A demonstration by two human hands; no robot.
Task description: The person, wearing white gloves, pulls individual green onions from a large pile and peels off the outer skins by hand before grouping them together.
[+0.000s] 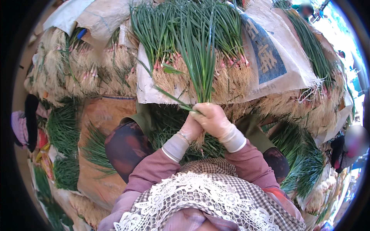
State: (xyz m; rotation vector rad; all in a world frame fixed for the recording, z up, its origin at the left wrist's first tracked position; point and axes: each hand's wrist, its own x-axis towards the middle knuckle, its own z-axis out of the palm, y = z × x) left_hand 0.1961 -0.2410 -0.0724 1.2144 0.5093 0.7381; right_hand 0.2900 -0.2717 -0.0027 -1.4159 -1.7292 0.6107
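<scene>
Both my hands, in pale thin gloves, meet in front of my lap around a bunch of long green scallion-like plants (203, 78). My left hand (192, 128) closes around the lower stems, with pale roots hanging out beneath it. My right hand (212, 118) grips the stems just above and overlaps the left; a bent green leaf (173, 97) sticks out from it to the left. The bunch stands upright, leaves pointing away from me. Behind it, more plants with pinkish bulbs and tan roots (170, 73) lie on a white woven sack (147, 89).
Rooty bundles (101, 63) are piled at the back left under pale sacking (101, 17). A printed sack (266, 49) covers part of the pile at right. An orange-brown sheet (98, 184) lies left of my knees. Other people (21, 127) sit at both sides.
</scene>
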